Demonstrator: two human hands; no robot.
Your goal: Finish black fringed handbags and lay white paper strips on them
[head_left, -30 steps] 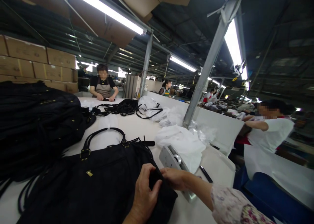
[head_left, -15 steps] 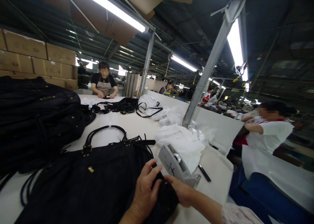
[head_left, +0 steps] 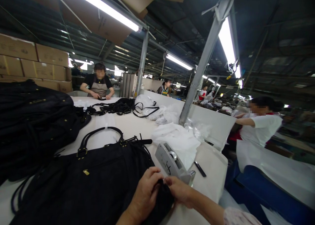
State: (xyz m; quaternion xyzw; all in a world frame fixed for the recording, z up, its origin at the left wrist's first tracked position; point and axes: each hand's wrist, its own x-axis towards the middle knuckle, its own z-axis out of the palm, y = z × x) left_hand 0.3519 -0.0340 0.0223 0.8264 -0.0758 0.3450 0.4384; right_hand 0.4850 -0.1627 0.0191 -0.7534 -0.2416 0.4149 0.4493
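Note:
A large black bag [head_left: 98, 182] with two looped handles and gold fittings lies on the white table [head_left: 211, 159]. My left hand [head_left: 147, 192] is at the bag's right end, its fingers closed at the edge near the fingertips of the other hand. Pinched at the same edge is my right hand [head_left: 178, 189], reaching in from the right. What lies between the fingertips is too small to make out. Just beyond the hands stands a grey tape dispenser [head_left: 169, 162], and to its right lies a black pen-like object [head_left: 200, 169].
Black bags [head_left: 36, 126] are piled at the left. White plastic wrapping [head_left: 177, 141] lies behind the dispenser, by a metal post [head_left: 197, 74]. Black straps [head_left: 120, 106] lie farther back. A person [head_left: 98, 82] works across the table; another [head_left: 261, 123] is at the right.
The fingers of my left hand have closed and its tips now meet those of my right hand at the bag's edge. The whole view has shifted slightly.

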